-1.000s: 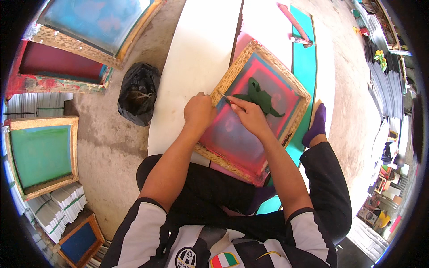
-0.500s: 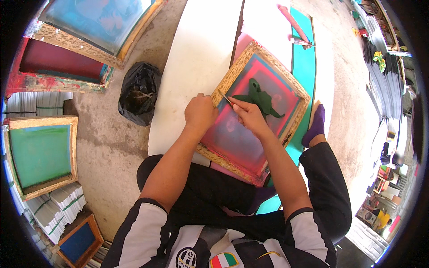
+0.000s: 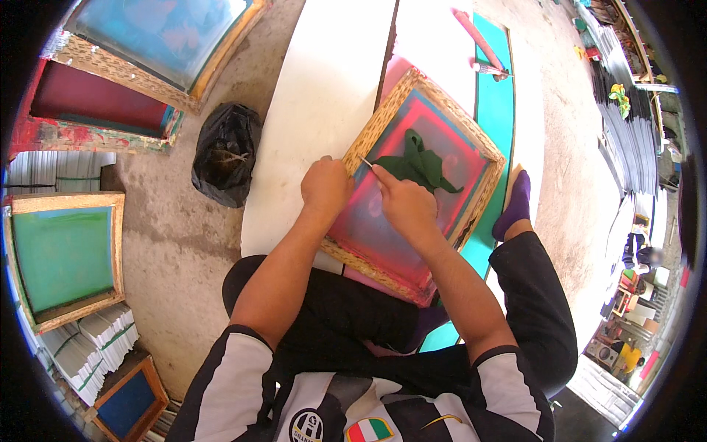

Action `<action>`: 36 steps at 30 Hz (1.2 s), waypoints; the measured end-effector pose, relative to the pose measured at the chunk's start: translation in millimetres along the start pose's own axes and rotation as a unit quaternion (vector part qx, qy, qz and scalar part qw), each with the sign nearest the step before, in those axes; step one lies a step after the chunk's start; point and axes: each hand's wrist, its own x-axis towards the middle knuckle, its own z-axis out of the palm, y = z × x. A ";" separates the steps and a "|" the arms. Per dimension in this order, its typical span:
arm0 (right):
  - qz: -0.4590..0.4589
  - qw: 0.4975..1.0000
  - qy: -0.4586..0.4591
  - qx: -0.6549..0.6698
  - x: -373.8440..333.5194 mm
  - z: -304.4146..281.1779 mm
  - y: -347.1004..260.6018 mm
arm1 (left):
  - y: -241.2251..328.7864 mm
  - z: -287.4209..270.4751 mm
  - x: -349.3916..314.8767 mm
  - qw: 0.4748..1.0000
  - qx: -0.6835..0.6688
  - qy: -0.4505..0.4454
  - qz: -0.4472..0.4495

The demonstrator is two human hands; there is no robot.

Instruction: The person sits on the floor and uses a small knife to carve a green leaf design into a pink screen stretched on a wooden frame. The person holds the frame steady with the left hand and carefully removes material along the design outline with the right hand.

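Note:
A silk-screen frame (image 3: pixel 462 130) with pale, brown-flecked wooden sides and pinkish-grey mesh lies tilted in front of me. My left hand (image 3: pixel 326 186) is closed on its left side, the fingertips hidden beyond the wood. In my right hand (image 3: pixel 407 204) is a thin pointed metal tool (image 3: pixel 365 161); its handle is mostly covered by my fingers, so its exact kind is unclear. The tool's tip is at the inner edge of the frame's left side, over the mesh border. A crumpled dark green cloth (image 3: pixel 420 163) rests on the mesh just beyond my right hand.
Beneath the frame are white boards (image 3: pixel 324 81) and a turquoise strip (image 3: pixel 495 103). A pink stick-like piece (image 3: pixel 475 37) and a small white tube (image 3: pixel 486 68) lie at the far end. At left stand a black plastic bag (image 3: pixel 227 151), a green screen (image 3: pixel 65 250) and paper stacks (image 3: pixel 88 346).
My right hand has rolled over, so its back now shows more, and the tool has shifted slightly. My left hand keeps its hold on the frame. The whole view has shifted slightly.

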 end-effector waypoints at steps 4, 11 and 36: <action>0.022 1.000 -0.007 -0.005 1.3 5.9 -10.1 | -1.7 4.9 0.1 1.000 0.000 0.017 0.008; -0.015 0.988 0.001 0.153 10.8 30.3 22.1 | -2.9 2.9 2.8 1.000 0.000 0.008 0.004; -0.062 0.938 -0.016 0.340 32.9 46.2 46.7 | -4.1 1.1 3.9 1.000 0.000 -0.004 0.002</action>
